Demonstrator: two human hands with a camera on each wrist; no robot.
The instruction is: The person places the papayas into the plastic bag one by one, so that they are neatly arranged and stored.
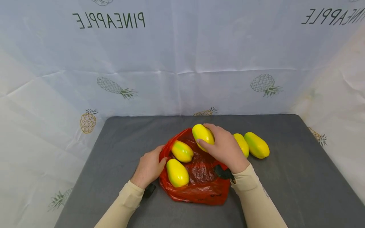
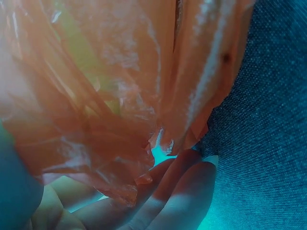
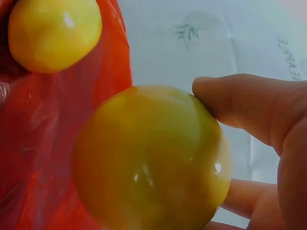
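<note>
A red plastic bag (image 1: 199,193) lies on the table with its mouth spread wide. Inside it, toward the left, are two glossy yellow mangoes, the upper one (image 1: 182,151) and the lower one (image 1: 177,173). My left hand (image 1: 149,166) pinches the bag's left rim, thumb over the edge; the left wrist view shows its fingers (image 2: 177,191) under the crumpled plastic. My right hand (image 1: 225,145) grips another yellow mango (image 1: 203,136) above the bag's far right part. That held mango (image 3: 153,158) fills the middle of the right wrist view, between thumb and fingers.
Right of the bag, two more yellow mangoes lie side by side on the dark grey table (image 1: 293,177); the nearer one (image 1: 241,145) is partly behind my right hand, the other mango (image 1: 257,145) is fully visible. A pineapple-print cloth (image 1: 176,91) hangs behind the table.
</note>
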